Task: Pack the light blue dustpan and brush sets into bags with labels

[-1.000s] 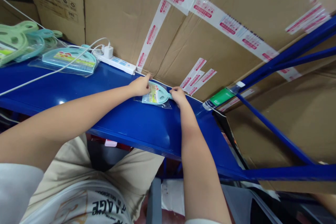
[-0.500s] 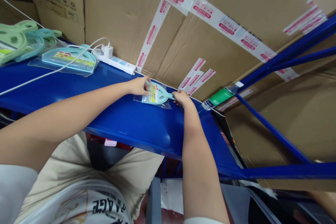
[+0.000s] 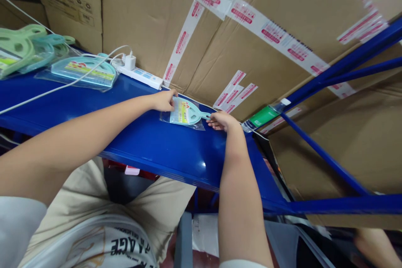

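A small light-blue dustpan [image 3: 191, 113] in a clear plastic bag lies flat on the blue shelf top, with a yellow and white label on its pan. My left hand [image 3: 165, 100] pinches the bag and pan at the left edge, fingers curled closed. At the opposite end, my right hand [image 3: 221, 121] is beside the handle, its fingers loosely stretched out and apart, touching or nearly touching the handle tip. Whether the thumb rests on the handle I cannot tell.
Bagged dustpans [image 3: 83, 71] in blue and green are piled at the left. A power strip [image 3: 141, 76] with a charger and white cables runs along the back by large cardboard boxes [image 3: 135, 16]. A green-labelled bottle [image 3: 265, 116] leans at the right near blue frame bars. Another person's arm [image 3: 377, 247] shows lower right.
My right hand has loosened from the dustpan's handle and shifted slightly right, fingers opening. My left hand has slid a little left along the pan's edge. Another person's arm shows more at lower right.
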A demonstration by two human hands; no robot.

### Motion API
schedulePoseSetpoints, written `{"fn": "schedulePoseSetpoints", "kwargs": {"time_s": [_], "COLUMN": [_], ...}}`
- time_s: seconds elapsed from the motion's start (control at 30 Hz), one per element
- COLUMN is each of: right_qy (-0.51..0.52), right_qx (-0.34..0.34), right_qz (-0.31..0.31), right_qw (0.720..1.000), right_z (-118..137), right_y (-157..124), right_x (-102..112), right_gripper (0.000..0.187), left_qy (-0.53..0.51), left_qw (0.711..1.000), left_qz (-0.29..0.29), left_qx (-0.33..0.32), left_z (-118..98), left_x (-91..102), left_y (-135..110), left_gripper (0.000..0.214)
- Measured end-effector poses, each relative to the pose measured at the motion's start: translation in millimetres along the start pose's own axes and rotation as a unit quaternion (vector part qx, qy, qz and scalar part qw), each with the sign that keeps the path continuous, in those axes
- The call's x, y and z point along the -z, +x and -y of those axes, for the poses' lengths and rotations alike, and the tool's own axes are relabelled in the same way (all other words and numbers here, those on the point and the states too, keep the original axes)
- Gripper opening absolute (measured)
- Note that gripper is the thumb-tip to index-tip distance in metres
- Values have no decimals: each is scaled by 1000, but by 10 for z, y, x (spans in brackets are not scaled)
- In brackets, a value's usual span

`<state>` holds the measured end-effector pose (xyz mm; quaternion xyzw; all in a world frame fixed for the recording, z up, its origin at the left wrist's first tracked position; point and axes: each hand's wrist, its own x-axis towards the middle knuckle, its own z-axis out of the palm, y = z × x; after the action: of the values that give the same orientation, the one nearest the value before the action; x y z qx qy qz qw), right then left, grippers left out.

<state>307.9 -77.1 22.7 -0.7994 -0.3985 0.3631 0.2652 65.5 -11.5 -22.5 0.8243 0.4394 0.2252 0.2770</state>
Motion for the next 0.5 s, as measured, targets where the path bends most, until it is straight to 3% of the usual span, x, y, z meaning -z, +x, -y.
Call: {"fn": "schedulePoseSetpoints", "kwargs": {"time_s": [0.33, 0.5], "right_qy": [8, -43], "right_qx": [8, 27], "right_qz": [-33, -97], "right_qw": [999, 994], "right_z": [-20, -87], "right_y": [87, 234], "right_x": [-15, 32], "right_gripper": [25, 26], "left_qy": [-9, 3], "left_qw": [998, 999], "left_qz": [33, -7], "left_qx": [60, 54], "left_z": [-139, -120], "left_x": [73, 128], "left_y": [-85, -77], "left_gripper": [75, 61]}}
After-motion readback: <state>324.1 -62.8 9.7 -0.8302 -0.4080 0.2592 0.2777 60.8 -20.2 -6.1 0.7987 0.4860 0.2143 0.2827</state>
